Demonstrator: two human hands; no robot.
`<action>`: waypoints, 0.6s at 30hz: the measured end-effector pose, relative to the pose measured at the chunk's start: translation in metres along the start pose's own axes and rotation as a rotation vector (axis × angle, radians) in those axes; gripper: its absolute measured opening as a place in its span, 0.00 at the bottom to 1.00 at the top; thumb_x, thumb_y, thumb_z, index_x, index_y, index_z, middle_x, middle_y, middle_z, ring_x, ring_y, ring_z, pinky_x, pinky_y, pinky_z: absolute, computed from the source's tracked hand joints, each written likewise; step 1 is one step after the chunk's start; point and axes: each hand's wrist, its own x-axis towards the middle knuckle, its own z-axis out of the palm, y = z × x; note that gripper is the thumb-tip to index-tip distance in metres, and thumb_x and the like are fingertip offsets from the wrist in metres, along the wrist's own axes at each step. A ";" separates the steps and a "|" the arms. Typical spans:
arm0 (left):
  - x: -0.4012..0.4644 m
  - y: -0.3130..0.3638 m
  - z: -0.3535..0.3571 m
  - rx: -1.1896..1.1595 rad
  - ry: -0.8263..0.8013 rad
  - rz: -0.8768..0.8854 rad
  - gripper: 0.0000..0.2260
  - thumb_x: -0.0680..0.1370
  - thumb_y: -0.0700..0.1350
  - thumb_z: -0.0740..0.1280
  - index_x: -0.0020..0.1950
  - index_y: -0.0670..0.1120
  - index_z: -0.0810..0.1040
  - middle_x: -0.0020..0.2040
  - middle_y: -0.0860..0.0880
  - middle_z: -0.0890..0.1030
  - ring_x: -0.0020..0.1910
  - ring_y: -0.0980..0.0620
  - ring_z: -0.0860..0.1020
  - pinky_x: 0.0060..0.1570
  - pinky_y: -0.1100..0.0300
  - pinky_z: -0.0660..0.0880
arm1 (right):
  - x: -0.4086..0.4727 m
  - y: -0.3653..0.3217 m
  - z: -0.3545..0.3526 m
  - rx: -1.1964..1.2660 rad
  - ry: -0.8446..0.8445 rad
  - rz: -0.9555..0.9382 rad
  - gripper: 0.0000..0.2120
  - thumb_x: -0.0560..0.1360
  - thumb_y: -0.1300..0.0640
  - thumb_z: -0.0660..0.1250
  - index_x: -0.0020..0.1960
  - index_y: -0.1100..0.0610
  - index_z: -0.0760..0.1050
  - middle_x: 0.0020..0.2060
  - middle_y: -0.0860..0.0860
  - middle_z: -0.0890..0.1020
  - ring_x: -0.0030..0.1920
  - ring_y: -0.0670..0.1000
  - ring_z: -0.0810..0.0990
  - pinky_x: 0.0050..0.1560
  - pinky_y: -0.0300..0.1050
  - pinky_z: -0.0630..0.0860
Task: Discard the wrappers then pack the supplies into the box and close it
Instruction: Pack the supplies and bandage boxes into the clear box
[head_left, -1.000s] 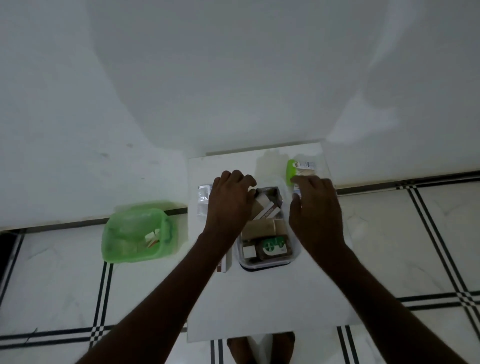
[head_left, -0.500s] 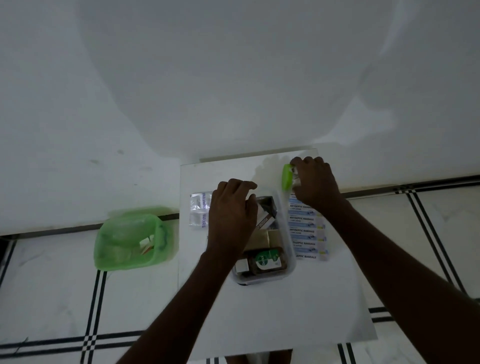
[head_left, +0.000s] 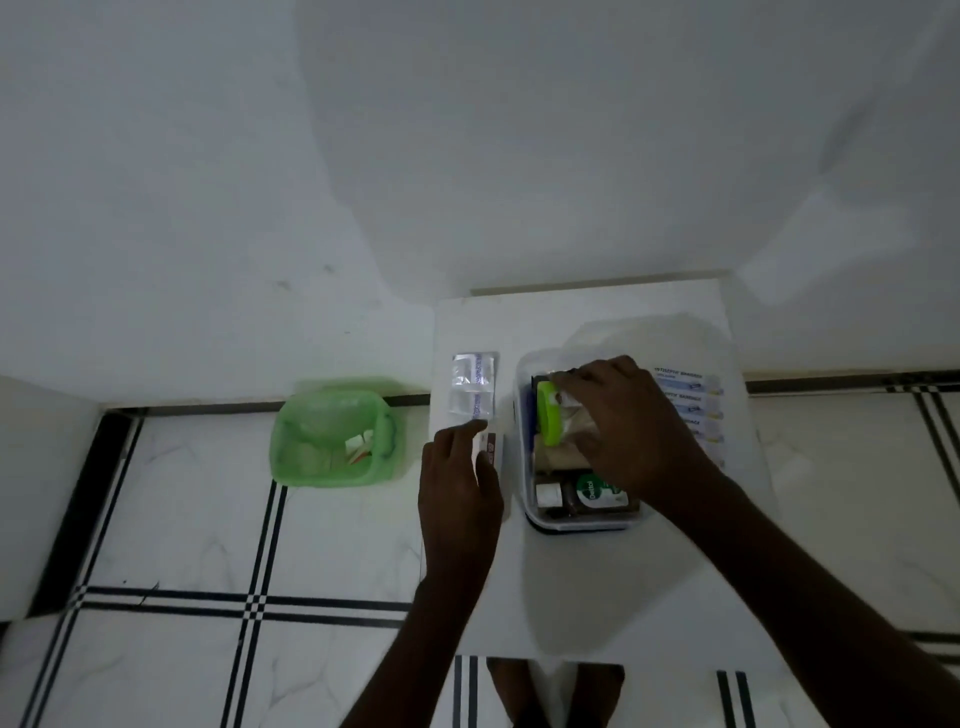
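Observation:
A clear plastic box (head_left: 582, 522) stands on the small white table (head_left: 587, 592). It holds a brown Dettol bottle (head_left: 592, 496) and several small cartons. My right hand (head_left: 631, 428) is over the box, shut on a green-capped container (head_left: 549, 413) that lies inside it. My left hand (head_left: 457, 488) rests left of the box, fingers on a small flat carton (head_left: 488, 447). A blister pack (head_left: 471, 384) lies beyond that carton. A stack of bandage packets (head_left: 688, 402) lies right of the box.
A green bin (head_left: 332, 434) with a few wrappers in it stands on the tiled floor left of the table. A white wall rises right behind the table. My feet show under the table's near edge.
My right hand carried the green-capped container from the table's far right corner into the box. My left hand left the box and moved left onto the small flat carton.

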 end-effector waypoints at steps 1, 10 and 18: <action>-0.005 -0.007 0.001 0.018 -0.028 -0.027 0.16 0.77 0.38 0.66 0.65 0.47 0.77 0.58 0.49 0.79 0.56 0.47 0.76 0.54 0.47 0.78 | 0.001 0.002 0.005 -0.008 -0.017 0.007 0.33 0.73 0.56 0.71 0.75 0.53 0.64 0.67 0.53 0.74 0.67 0.56 0.68 0.69 0.52 0.66; -0.014 -0.025 0.018 0.199 -0.260 -0.138 0.29 0.74 0.48 0.70 0.74 0.46 0.67 0.62 0.45 0.75 0.59 0.45 0.75 0.50 0.53 0.76 | 0.005 0.009 0.013 0.043 0.047 0.002 0.33 0.73 0.55 0.72 0.75 0.56 0.65 0.68 0.55 0.74 0.69 0.57 0.68 0.71 0.53 0.65; -0.007 0.022 -0.032 -0.134 0.119 -0.171 0.22 0.75 0.46 0.73 0.68 0.50 0.73 0.55 0.54 0.80 0.45 0.57 0.80 0.44 0.65 0.78 | -0.026 -0.004 -0.014 0.399 0.339 0.197 0.08 0.77 0.59 0.68 0.55 0.55 0.81 0.47 0.50 0.85 0.43 0.48 0.82 0.44 0.35 0.76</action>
